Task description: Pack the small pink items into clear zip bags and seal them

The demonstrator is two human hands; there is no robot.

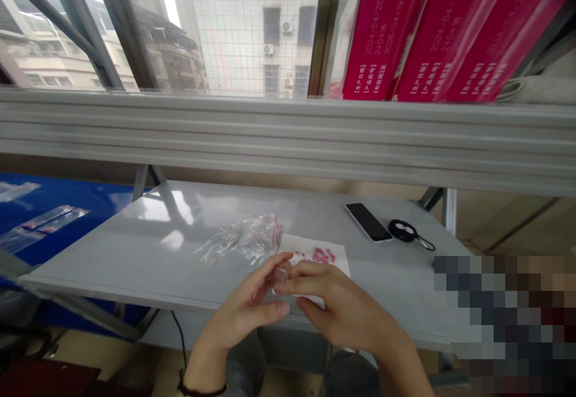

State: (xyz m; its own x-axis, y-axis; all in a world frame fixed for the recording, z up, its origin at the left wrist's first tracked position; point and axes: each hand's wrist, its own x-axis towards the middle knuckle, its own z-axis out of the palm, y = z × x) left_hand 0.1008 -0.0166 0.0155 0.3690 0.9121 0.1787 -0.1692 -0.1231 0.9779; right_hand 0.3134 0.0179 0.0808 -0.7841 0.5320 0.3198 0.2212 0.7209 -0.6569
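Observation:
Just over the table's front edge, my left hand [249,307] curls around a small clear plastic bag [279,278], its thumb stretched out below. From the other side, my right hand [330,295] reaches in with bent fingers whose tips grip the same bag. The bag is partly hidden by the fingers. Behind the right hand lies a white sheet of paper [341,260] with several small pink beads [323,255] on it. A loose pile of clear zip bags [254,238] with red seal lines rests left of the paper.
On the grey table [135,253], a phone [369,222] and a round black case [402,230] with a carabiner lie at the right. A metal shelf beam [270,136] crosses above, carrying pink boxes [423,43]. A blue surface [103,196] adjoins at left. Someone's blurred-out shape [513,325] is at right.

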